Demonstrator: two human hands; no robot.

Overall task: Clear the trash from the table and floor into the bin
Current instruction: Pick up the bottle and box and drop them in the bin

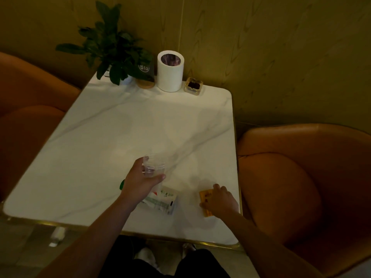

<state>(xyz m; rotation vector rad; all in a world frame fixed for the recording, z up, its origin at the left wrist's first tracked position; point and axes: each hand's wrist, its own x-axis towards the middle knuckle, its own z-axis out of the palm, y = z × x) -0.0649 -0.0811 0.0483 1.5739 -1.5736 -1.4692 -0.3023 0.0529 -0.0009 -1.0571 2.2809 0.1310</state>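
Note:
My left hand (141,180) is wrapped around a clear plastic cup (153,166) standing on the white marble table (124,137). Just under that hand lies a white and green wrapper (162,200), with a green bit (122,184) showing at the wrist's left. My right hand (219,199) rests on a small yellow packet (206,200) near the table's right front edge, fingers curled over it. A white object (57,235) lies on the floor below the table's front left edge. No bin shows in this view.
At the table's far edge stand a potted plant (112,49), a dark sign on a wooden base (145,75), a white paper roll (170,70) and a glass ashtray (193,86). Orange armchairs (301,187) flank the table on both sides.

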